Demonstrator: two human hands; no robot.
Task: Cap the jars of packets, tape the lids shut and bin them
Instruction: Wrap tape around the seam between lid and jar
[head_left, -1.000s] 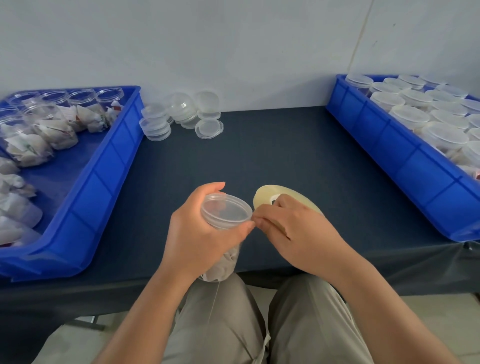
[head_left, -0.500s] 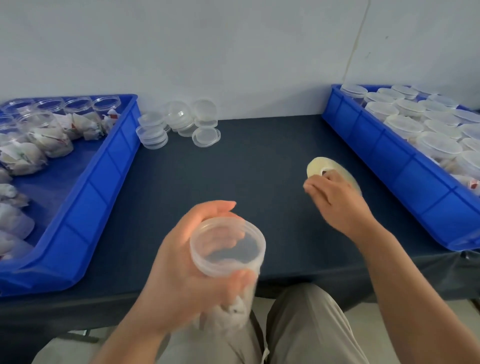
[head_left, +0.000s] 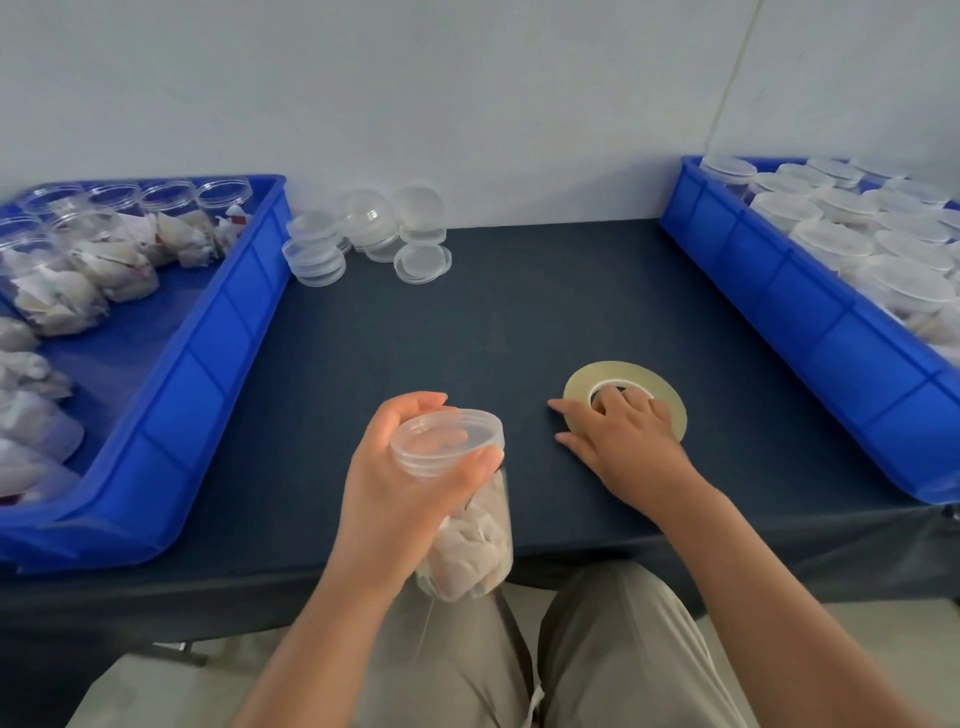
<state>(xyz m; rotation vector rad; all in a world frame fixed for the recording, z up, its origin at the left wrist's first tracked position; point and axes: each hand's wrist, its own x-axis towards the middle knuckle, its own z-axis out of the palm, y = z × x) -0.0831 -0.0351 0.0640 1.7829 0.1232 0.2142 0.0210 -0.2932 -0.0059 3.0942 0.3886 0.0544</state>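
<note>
Jar (head_left: 470, 540) gripped at the lid by your left hand (head_left: 395, 493), right hand (head_left: 628, 441) spread loosely on the tape (head_left: 667, 397): check the seal all round before binning.

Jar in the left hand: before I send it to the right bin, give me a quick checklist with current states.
1. Lid seated on the jar: ok, it sits level on the mouth.
2. Grip: ok, the left hand holds the jar round its lid end, thumb and fingers on opposite sides.
3. Tape seal across the lid: cannot tell; clear tape does not show.
4. Tape roll put down: ok, it lies flat on the table with the right hand resting on it.
5. Room in the right bin: cannot tell; the part in view is packed with capped jars.
</note>
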